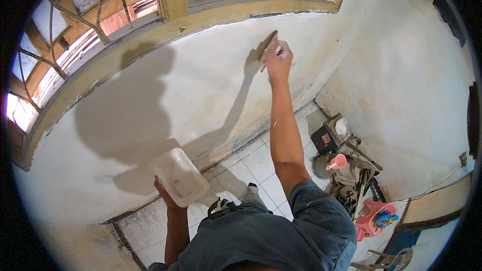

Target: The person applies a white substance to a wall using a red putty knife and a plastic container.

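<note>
Fingers [284, 50] curled and pinching a thin, flat tool [274, 35], your right hand [278, 61] is raised at 1 o'clock in the head view, close to the whitish wall [211, 55]. Between 7 and 8 o'clock, your left hand [164, 191] supports a pale rectangular tub [181, 178], its fingers gripping the outer side, partly hidden. A pink dipper [337, 162] sits at 4 o'clock.

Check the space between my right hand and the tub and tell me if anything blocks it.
Nothing visible does. Between the right hand up by the wall and the tub in the left hand, no object shows, only a shadow on the wall behind.
</note>
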A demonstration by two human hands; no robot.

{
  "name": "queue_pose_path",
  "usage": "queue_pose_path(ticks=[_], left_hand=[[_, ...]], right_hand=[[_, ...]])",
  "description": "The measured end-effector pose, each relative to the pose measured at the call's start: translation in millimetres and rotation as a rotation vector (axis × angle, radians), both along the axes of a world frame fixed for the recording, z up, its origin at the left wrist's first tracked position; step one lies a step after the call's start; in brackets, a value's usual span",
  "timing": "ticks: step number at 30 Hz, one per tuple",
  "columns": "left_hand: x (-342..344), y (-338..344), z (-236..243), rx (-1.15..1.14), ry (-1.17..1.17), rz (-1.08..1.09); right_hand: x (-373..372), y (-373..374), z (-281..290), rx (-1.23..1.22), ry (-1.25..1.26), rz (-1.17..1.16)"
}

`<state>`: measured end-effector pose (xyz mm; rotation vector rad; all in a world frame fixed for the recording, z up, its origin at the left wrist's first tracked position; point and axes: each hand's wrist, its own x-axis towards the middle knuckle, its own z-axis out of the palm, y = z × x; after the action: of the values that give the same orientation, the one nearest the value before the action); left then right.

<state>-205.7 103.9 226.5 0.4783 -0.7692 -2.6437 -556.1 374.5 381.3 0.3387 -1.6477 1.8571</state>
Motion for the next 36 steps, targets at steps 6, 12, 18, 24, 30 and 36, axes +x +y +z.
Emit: queue_pose_path(ticks=[6, 12, 18, 24, 30, 36], left_hand=[[-0.8, -4.1, -12.1, 0.0, -0.017, 0.015], [1.2, -5.2, -13.0, 0.012, -0.057, 0.097], [0.0, 5.3, 22.4, 0.111, -0.055, 0.022], [6.7, -7.4, -3.6, 0.044, -0.037, -0.03], [2.1, -2.3, 5.5, 0.148, -0.015, 0.022], [4.5, -8.7, -0.3, 0.117, -0.083, 0.017]], right_hand=[[97.9, -118.5, 24.5, 0.336, 0.245, -0.045], [158.9, -111.0, -10.7, 0.861, 0.685, 0.068], [104.0, -78.3, -27.7, 1.135, 0.836, -0.204], [76.8, -83.6, -63.3, 1.287, 0.651, 0.109], [90.3, -14.5, -76.5, 1.045, 0.099, -0.22], [29.7, -14.4, 14.2, 0.278, 0.063, -0.267]])
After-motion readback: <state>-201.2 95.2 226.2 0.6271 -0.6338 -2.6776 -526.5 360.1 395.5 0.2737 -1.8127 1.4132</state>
